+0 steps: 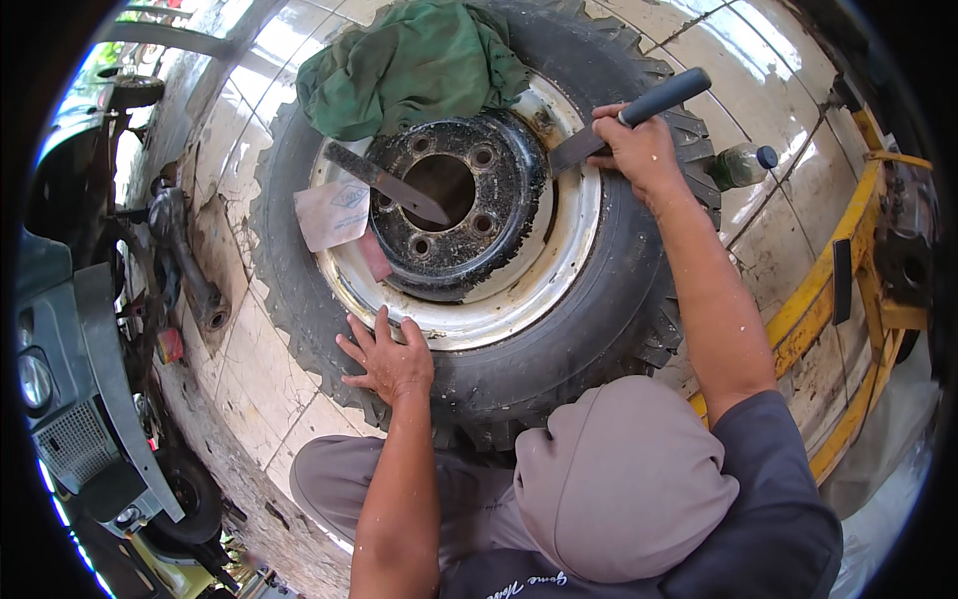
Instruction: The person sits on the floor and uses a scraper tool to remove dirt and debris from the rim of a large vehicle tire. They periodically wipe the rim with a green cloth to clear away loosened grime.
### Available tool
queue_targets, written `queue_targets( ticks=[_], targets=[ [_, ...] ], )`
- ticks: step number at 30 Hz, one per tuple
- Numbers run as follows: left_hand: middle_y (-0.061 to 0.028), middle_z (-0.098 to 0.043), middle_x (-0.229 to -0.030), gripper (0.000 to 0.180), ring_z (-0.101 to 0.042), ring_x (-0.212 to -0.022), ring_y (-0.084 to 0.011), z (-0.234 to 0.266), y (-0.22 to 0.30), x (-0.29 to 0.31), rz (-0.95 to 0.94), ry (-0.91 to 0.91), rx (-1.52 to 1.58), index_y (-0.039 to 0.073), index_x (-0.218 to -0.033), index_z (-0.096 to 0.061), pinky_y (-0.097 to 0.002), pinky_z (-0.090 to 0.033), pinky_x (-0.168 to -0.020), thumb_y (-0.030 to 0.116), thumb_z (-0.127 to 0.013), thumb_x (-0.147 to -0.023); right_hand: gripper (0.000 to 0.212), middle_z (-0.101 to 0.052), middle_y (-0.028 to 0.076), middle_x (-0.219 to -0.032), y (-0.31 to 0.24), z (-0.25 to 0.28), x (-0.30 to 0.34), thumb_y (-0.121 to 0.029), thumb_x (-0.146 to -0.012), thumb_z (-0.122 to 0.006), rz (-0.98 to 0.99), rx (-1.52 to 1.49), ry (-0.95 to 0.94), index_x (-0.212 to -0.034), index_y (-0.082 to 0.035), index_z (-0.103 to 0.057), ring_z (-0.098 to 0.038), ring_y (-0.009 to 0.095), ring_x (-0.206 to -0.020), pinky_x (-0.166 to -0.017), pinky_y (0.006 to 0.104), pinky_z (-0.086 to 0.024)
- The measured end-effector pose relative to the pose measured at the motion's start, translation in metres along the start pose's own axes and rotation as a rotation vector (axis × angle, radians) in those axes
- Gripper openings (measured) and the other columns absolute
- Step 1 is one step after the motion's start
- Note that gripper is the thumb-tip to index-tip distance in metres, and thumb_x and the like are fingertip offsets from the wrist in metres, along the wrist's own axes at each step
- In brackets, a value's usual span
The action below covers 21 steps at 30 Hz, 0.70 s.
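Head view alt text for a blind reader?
A person's right hand holds a scraper at a wheel rim, left hand on the tire lying flat on tiles. On top are a green cloth, a knife and a paper sheet.

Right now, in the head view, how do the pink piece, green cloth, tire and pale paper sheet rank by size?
1. Tire
2. Green cloth
3. Pale paper sheet
4. Pink piece

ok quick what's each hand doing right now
Left hand: open, spread on the tire, holding nothing.
Right hand: closed, holding the dark-handled scraper.
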<state>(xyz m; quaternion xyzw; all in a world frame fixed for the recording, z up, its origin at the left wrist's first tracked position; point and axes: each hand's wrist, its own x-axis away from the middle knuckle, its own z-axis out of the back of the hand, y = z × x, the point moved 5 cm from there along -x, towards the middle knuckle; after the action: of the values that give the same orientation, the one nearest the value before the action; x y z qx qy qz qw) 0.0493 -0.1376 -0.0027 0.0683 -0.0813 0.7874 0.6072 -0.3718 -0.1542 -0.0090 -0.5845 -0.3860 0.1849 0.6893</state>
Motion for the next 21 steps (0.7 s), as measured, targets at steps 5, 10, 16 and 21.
queue_targets(
  ticks=[5,10,16,21],
  targets=[
    [-0.0091,-0.025,-0.167,0.052,-0.007,-0.157,-0.0356,-0.0009,0.0002,0.0001,-0.005,0.007,-0.006,0.024,-0.143,-0.059,-0.0772,-0.003,-0.114,0.045,-0.052,-0.095,0.024,-0.067,0.013,-0.102,-0.0005,-0.0027,0.0017,-0.011,-0.087,-0.066,-0.007,0.042,-0.003,-0.106,0.004,-0.069,-0.068,0.021,-0.09,-0.068,0.0338,-0.065],
    [-0.0095,-0.024,-0.167,0.052,-0.007,-0.157,-0.0355,-0.0011,0.0017,-0.0003,-0.005,0.005,-0.002,0.025,-0.143,-0.059,-0.0774,-0.003,-0.114,0.045,-0.052,-0.095,0.024,-0.067,0.013,-0.102,0.004,0.0017,0.0005,-0.011,-0.087,-0.066,-0.012,0.03,0.017,-0.105,0.004,-0.069,-0.069,0.022,-0.09,-0.067,0.0337,-0.066],
    [-0.0102,-0.024,-0.167,0.052,-0.006,-0.157,-0.0357,-0.0016,0.0011,-0.0008,-0.007,0.005,-0.003,0.025,-0.143,-0.059,-0.0772,-0.002,-0.114,0.045,-0.052,-0.095,0.025,-0.067,0.012,-0.101,0.0004,0.0002,0.0,-0.011,-0.086,-0.067,0.015,0.075,0.025,-0.106,0.004,-0.069,-0.069,0.022,-0.089,-0.068,0.0347,-0.065],
    [-0.01,-0.024,-0.168,0.052,-0.006,-0.157,-0.0358,0.0005,-0.0001,0.0002,0.002,0.0,-0.013,0.025,-0.143,-0.058,-0.077,-0.002,-0.114,0.045,-0.051,-0.095,0.026,-0.067,0.013,-0.102,-0.0005,-0.0007,0.0023,-0.011,-0.086,-0.067,-0.012,0.017,0.002,-0.108,0.004,-0.069,-0.069,0.022,-0.091,-0.069,0.0358,-0.065]
  ],
)
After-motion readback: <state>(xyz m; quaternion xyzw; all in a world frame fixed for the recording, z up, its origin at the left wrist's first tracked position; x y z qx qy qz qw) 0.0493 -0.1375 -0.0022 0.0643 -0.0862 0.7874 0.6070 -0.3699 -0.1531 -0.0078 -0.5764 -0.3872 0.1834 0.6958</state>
